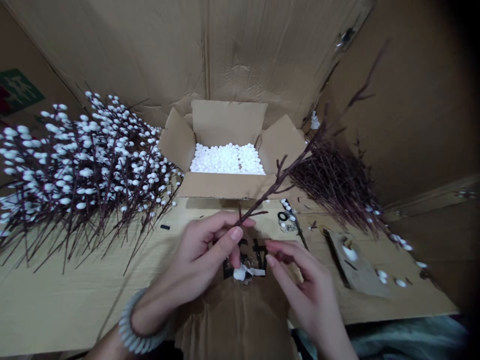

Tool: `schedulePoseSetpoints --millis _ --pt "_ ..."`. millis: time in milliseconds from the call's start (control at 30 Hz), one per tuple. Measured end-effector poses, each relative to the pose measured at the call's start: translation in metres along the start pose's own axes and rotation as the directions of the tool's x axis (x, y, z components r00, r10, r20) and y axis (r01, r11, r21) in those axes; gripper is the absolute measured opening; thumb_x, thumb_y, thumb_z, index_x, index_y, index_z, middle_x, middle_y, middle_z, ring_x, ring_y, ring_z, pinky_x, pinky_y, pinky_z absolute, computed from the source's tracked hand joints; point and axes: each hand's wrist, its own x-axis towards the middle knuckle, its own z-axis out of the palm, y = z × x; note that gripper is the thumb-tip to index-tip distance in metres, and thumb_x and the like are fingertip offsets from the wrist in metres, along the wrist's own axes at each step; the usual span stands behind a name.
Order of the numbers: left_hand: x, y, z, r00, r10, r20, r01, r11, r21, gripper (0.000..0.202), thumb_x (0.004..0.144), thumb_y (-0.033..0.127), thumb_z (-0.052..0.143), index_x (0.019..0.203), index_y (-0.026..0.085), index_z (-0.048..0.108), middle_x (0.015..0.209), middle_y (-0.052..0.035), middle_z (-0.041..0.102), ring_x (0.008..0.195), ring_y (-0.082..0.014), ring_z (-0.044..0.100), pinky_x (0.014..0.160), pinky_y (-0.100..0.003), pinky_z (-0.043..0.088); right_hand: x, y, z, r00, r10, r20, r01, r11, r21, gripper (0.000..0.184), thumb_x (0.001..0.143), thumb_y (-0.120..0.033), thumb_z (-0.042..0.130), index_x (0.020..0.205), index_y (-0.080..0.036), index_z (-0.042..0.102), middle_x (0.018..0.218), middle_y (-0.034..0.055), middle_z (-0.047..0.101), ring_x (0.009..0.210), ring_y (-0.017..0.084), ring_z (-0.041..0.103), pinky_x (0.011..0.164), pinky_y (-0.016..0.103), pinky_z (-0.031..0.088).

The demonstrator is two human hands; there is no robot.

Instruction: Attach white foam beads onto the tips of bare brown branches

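My left hand (202, 255) pinches the lower end of a bare dark twig (285, 175) that slants up to the right past the box. A pale bead bracelet (133, 327) circles that wrist. My right hand (300, 280) hovers just right of it, fingers curled with thumb and forefinger close together; nothing I can name shows between them. A small white foam bud (240, 273) lies on the brown paper below both hands.
An open cardboard box (228, 186) of white foam balls (227, 158) stands behind the hands. Finished branches with white buds (82, 160) are piled at the left, bare twigs (337, 185) at the right. Loose buds and a cardboard scrap (356, 265) lie at the right. Cardboard walls surround the table.
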Motion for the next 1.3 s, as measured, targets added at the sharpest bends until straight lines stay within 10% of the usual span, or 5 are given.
schedulePoseSetpoints --millis 267,1300 --pt "-0.001 -0.005 0.000 0.999 0.029 -0.015 -0.029 1.000 0.011 0.021 0.095 0.034 0.046 0.100 0.021 0.062 0.061 0.0028 0.059 0.051 -0.0091 0.046 0.045 -0.020 0.033 -0.023 0.021 -0.003 0.971 -0.191 0.145 0.233 0.892 -0.388 0.015 0.084 -0.018 0.058 0.095 -0.021 0.067 0.088 0.0069 0.069 0.081 0.021 0.064 0.071 0.034 0.054" --pt "0.009 -0.019 0.003 0.996 0.070 -0.063 -0.070 0.998 -0.005 0.020 0.096 0.033 0.043 0.099 0.019 0.058 0.066 0.0018 0.058 0.052 -0.0095 0.049 0.048 -0.021 0.038 -0.008 0.009 0.018 0.940 -0.242 0.239 0.309 0.902 -0.302 0.017 0.083 -0.009 0.048 0.082 -0.021 0.060 0.071 0.0025 0.064 0.064 0.017 0.058 0.059 0.029 0.047"
